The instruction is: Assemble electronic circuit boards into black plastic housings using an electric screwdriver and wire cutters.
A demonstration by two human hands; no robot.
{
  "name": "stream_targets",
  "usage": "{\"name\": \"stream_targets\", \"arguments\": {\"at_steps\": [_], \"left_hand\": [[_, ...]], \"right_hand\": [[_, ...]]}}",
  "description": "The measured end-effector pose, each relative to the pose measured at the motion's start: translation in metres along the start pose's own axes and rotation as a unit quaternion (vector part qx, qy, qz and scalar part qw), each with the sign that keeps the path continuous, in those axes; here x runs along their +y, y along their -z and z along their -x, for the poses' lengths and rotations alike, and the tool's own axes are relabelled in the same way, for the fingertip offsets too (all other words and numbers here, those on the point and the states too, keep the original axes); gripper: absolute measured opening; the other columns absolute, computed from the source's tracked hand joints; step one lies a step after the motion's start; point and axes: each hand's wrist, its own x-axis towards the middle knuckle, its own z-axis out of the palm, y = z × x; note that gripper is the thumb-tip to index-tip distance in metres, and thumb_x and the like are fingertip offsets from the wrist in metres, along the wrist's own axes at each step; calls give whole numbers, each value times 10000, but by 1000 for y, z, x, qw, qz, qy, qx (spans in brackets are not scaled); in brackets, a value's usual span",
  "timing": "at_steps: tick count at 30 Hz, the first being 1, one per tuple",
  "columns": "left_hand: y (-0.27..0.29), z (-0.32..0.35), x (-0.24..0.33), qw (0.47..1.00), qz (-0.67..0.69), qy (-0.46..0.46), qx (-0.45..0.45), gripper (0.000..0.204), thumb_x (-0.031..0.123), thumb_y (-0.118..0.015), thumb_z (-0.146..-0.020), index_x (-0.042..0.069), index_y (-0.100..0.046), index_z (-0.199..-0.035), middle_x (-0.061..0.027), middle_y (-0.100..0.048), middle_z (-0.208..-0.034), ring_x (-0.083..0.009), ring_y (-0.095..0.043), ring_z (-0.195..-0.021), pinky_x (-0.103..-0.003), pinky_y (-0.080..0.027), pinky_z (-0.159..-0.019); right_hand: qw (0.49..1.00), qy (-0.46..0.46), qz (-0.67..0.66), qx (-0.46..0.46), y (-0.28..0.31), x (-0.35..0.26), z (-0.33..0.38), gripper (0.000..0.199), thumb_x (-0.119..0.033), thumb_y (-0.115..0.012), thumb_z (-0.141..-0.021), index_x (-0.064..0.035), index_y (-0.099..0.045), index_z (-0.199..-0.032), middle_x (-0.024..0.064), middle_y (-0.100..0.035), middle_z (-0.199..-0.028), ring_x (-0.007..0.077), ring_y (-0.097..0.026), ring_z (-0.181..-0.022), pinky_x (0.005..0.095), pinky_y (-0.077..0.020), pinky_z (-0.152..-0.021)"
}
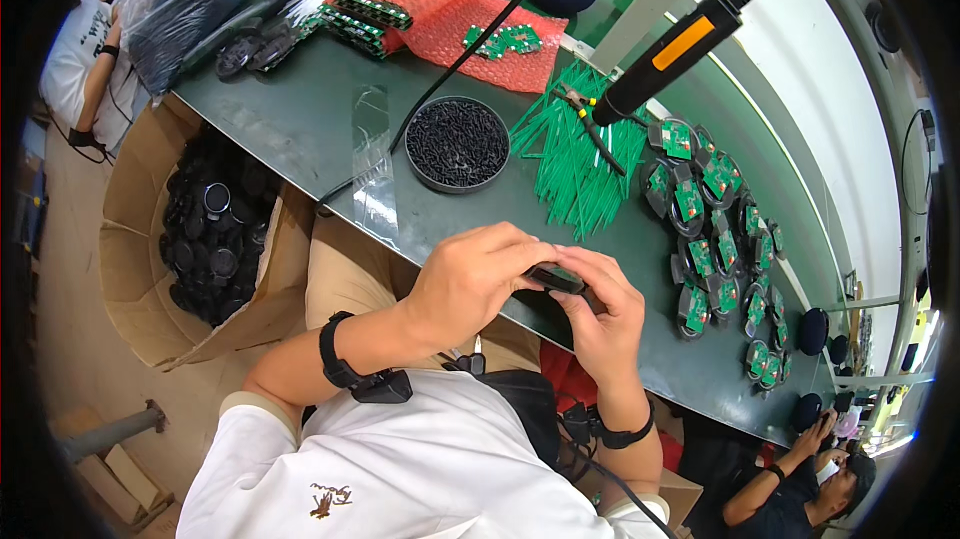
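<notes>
The step in hand looks like close two-handed work on a small dark piece (556,278), and it seems to call for even pressure from both sides. A person doing it well would keep the thumbs and fingertips along the edges, leave the broad face free, and turn the piece in small, steady moves so that neither end twists. Its finer details are hidden by the fingers, so any seam or catch cannot be made out.

The left hand (475,274) has its thumb and fingers clamped on the piece's left end; the right hand (605,309) pinches the other end between thumb and fingertips. The piece thus lies at 3 o'clock from the left hand and at 10 o'clock from the right, touching both. It appears by the near edge of the counter (440,215); a slip there could send it to the lap, so a hold farther in would be safer.

From the piece, the black screws (458,139) in their round dish sit at 11 o'clock, the green strips (570,189) near 12, and the housings with green boards (698,257) toward 3.
</notes>
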Motion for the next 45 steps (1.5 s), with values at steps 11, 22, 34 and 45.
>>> {"name": "stream_targets", "arguments": {"at_steps": [11, 22, 34, 45], "left_hand": [[-3, 0, 2, 999, -17, 20, 18, 414, -134, -723, -734, 26, -734, -1115, -158, -721, -1030, -343, -722, -885, -398, -593, -750], [-5, -4, 5, 999, -27, 22, 30, 310, -25, -765, -791, 72, -719, -1082, -104, -684, -940, -338, -684, -851, -418, -555, -725], [3, 1, 1, 997, -69, -3, -15, 377, -53, -797, -718, 48, -750, -1077, -128, -708, -1092, -326, -707, -1036, -403, -587, -867], [11, 33, 12, 974, -173, -44, -136, 583, 379, -859, -691, 24, -731, -1135, -132, -673, -1237, -347, -653, -1187, -403, -586, -938]], "right_hand": [[1000, 25, -5, 12, 0, 1, -3, 383, 80, -781, -763, -24, -782, -1131, 126, -776, -1152, 293, -713, -1030, 370, -558, -924], [998, 43, 33, 35, -3, 2, -3, 367, 51, -801, -765, -30, -786, -1122, 112, -788, -1115, 289, -720, -990, 359, -569, -894], [990, 53, 127, 24, 5, -1, -2, 433, 55, -816, -719, -90, -795, -1126, 93, -706, -1045, 296, -678, -984, 380, -562, -848], [989, 20, 111, -95, 22, -2, 0, 372, -129, -904, -742, -63, -731, -1064, 105, -661, -1048, 304, -641, -995, 401, -534, -831]]}}
